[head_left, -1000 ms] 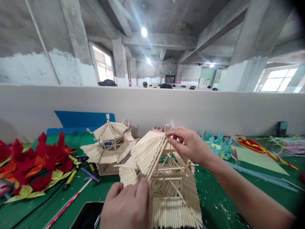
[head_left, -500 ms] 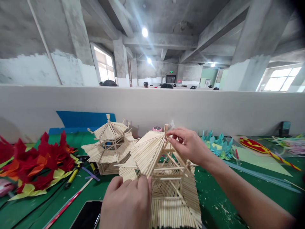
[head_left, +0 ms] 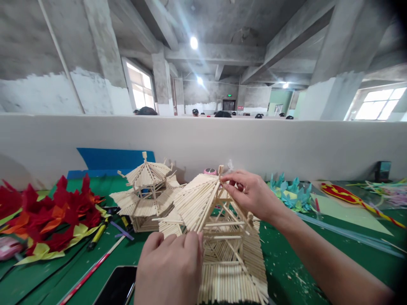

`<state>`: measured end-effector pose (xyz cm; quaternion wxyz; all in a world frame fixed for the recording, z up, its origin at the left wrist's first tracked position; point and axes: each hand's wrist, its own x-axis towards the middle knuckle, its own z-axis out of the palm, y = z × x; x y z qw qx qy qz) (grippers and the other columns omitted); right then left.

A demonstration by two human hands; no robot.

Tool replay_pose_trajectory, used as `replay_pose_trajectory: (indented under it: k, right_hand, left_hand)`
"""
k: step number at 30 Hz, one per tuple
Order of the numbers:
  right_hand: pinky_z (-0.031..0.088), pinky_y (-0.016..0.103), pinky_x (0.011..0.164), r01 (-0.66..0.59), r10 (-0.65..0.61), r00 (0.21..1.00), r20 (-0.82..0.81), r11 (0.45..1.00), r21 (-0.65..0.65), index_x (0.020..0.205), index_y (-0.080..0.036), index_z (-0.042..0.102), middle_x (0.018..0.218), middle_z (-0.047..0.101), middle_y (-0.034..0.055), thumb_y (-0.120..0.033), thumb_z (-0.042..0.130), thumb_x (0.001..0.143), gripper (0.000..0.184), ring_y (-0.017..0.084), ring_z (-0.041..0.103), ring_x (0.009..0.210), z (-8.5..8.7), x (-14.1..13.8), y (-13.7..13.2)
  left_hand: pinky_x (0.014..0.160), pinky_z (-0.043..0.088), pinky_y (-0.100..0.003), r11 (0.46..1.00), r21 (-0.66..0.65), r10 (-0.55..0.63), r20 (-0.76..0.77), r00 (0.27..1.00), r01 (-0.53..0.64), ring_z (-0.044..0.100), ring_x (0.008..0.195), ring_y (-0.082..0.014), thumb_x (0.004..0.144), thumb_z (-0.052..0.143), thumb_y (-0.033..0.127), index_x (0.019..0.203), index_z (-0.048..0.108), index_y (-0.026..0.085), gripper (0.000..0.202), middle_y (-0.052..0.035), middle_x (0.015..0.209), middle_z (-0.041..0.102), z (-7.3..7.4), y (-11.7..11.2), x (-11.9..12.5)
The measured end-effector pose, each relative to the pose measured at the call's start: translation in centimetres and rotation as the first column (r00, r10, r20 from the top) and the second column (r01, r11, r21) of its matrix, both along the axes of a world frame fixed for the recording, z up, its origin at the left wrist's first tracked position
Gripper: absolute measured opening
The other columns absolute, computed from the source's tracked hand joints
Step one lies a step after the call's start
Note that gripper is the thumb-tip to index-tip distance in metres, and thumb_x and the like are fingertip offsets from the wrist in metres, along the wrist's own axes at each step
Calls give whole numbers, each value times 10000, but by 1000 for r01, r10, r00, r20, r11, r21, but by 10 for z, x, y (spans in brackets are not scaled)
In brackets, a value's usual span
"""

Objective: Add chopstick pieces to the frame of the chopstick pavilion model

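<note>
In front of me stands a pavilion model [head_left: 230, 281] built of thin pale wooden sticks. Its upper roof [head_left: 190, 197] is covered with sticks on the left, while the frame shows bare on the right. My right hand [head_left: 254, 192] pinches at the roof's peak, just below the small post, at the upper end of a wooden stick [head_left: 208, 207] along the slope. At that stick's lower end, by the eave, my left hand [head_left: 171, 264] is closed, its fingertips mostly hidden behind the knuckles. A second stick pavilion [head_left: 144, 199] stands behind to the left.
Red paper flowers [head_left: 60, 207], a marker [head_left: 97, 235] and a phone [head_left: 116, 286] lie left on the green table [head_left: 286, 262]. Blue paper flowers [head_left: 292, 192], pale strips [head_left: 349, 233] and a red-yellow ornament [head_left: 341, 195] lie right. A white partition [head_left: 203, 142] rises behind.
Both hands stay almost where they were, on the roof's peak and eave. The view has shifted very slightly; the models stand as before.
</note>
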<state>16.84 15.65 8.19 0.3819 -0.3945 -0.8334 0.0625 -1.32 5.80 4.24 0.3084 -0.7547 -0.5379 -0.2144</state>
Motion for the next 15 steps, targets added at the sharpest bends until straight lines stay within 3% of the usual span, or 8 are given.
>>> replay_pose_trajectory:
  k: [15]
  right_hand:
    - [436, 279, 662, 8, -8, 1000, 14, 1000, -10, 968, -211, 627, 887, 617, 41, -225, 476, 814, 216, 130, 548, 691, 1, 1, -1]
  left_hand:
    - [548, 315, -342, 1000, 5, 3, -26, 1000, -3, 507, 400, -187, 834, 407, 255, 530, 483, 216, 315, 22, 424, 536, 5, 2, 3]
